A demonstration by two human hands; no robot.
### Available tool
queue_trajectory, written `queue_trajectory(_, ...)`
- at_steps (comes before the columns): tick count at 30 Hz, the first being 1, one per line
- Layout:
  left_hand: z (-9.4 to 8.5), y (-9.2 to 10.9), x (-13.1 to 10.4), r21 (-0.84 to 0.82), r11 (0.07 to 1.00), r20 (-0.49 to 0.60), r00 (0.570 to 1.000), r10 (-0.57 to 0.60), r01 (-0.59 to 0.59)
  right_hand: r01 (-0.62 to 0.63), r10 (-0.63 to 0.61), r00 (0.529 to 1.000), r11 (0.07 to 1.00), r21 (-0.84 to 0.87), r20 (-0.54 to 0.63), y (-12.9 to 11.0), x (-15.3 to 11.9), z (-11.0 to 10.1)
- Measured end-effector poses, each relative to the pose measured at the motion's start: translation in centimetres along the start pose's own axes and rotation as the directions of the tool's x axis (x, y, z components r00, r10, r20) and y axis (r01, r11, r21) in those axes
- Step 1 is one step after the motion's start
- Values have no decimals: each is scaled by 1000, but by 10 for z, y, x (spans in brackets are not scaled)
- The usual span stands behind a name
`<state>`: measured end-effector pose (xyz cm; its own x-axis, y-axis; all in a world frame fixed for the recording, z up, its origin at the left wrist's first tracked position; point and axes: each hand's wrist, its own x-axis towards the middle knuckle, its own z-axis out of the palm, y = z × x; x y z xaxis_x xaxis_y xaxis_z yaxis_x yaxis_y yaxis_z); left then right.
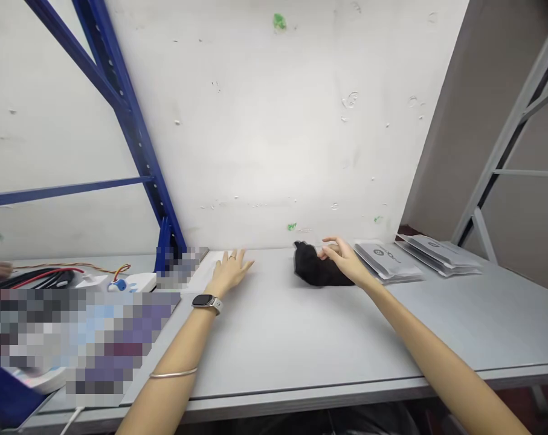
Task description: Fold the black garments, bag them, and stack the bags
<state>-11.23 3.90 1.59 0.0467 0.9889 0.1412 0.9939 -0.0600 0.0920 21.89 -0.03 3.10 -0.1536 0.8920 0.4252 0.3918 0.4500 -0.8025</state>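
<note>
While your left hand (229,270) spreads its fingers at the tabletop (292,338), grasping nothing visible, your right hand (345,260) curls loosely over the black bundle (313,273) near the wall (301,133); whether it grips is unclear. It looks soft, light: cup its middle.

Black item (310,269), pale grey tabletop (296,344), dark-printed whitish packets (386,261)

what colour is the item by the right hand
The item is black, as the head view shows.
</note>
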Motion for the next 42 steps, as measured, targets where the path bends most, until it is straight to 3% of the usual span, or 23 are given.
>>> queue_trajectory(2,-1,4,0,-8,1000,-15,1000,23,-23,12,-15,998,999,-51,-56,0,1,2)
queue_trajectory(5,-2,9,0,-19,999,-15,999,33,-33,-106,79,991,959,-263,-111,14,3,6)
queue_trajectory(7,-1,11,-1,-28,998,-18,999,49,-49,-195,181,981,915,-353,-75,25,6,14)
queue_trajectory(10,2,15,-2,-50,995,-26,996,83,-85,-209,237,971,900,-384,28,30,15,34)
queue_trajectory(13,2,19,-1,-141,982,-36,992,123,-127,-113,133,989,957,-266,57,8,24,54)
queue_trajectory(16,-1,19,2,-386,911,-64,989,134,-148,53,-62,990,996,73,128,-31,31,62)
queue_trajectory(19,-6,15,7,-630,775,-82,997,-8,-46,141,-194,955,963,232,223,-53,37,54)
queue_trajectory(21,-7,11,9,-678,735,-83,994,-70,-5,166,-187,959,980,110,213,-44,42,44)
queue_trajectory(24,-3,8,10,-624,781,-79,997,-24,-30,106,-60,985,949,-296,160,2,47,29)
queue_trajectory(26,2,9,10,-537,841,-72,997,30,-64,10,63,993,813,-583,104,37,47,20)
queue_trajectory(27,6,11,11,-486,871,-74,996,47,-77,-12,94,992,742,-670,86,51,46,17)
queue_trajectory(29,12,14,11,-388,916,-79,994,72,-97,-45,121,991,684,-728,52,72,43,11)
queue_trajectory(34,18,20,10,-292,950,-124,989,80,-113,-65,99,995,674,-736,3,79,41,3)
queue_trajectory(38,5,24,9,-309,942,-205,976,71,-133,-75,61,997,710,-700,-45,68,48,-5)
queue_trajectory(40,-9,22,6,-452,874,-203,975,93,-177,-64,50,998,776,-628,-39,60,49,-17)
queue_trajectory(42,-27,16,0,-639,729,-176,969,173,-246,-38,52,998,907,-419,22,48,46,-34)
